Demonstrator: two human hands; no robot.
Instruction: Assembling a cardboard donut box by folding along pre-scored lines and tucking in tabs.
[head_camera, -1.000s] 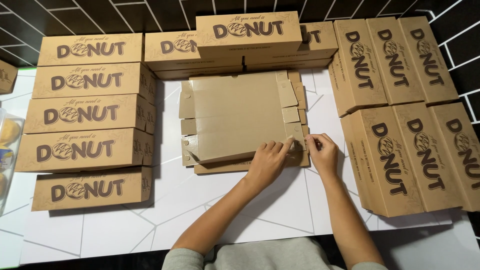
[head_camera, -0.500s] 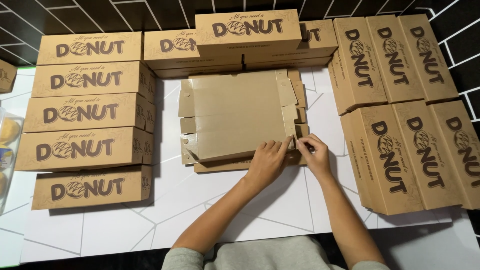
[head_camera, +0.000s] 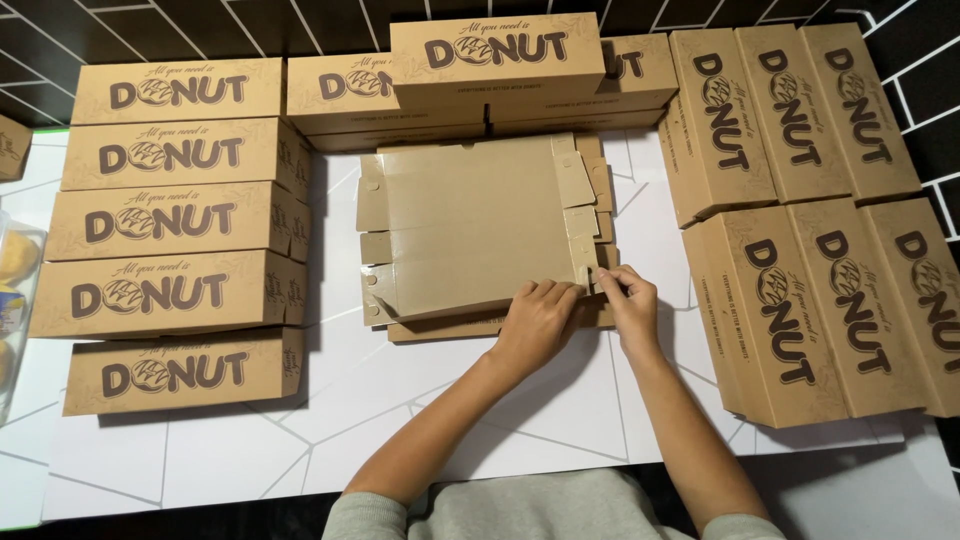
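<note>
Head view: a flat, unfolded cardboard box blank (head_camera: 470, 225) lies in the middle of the white table (head_camera: 330, 420), on top of a small pile of more blanks whose edges show under it along the near and right sides.

The left hand (head_camera: 535, 320) lies palm down on the near right corner of the top blank, fingers together and slightly bent, pressing on the card and gripping nothing.

The right hand (head_camera: 628, 305) is just beside it at the blank's right edge. Its thumb and forefinger are closed in a pinch on a small side flap (head_camera: 585, 262) near that corner, with the other fingers curled in behind. The two hands are nearly touching.

Around the pile stand finished brown boxes with dark lettering: a column of long boxes on the left (head_camera: 175, 225), a row along the back (head_camera: 495, 60) against the dark tiled wall, and two rows on the right (head_camera: 810, 210). At the far left edge a clear bag (head_camera: 15, 300) with yellowish things inside is partly in view.
</note>
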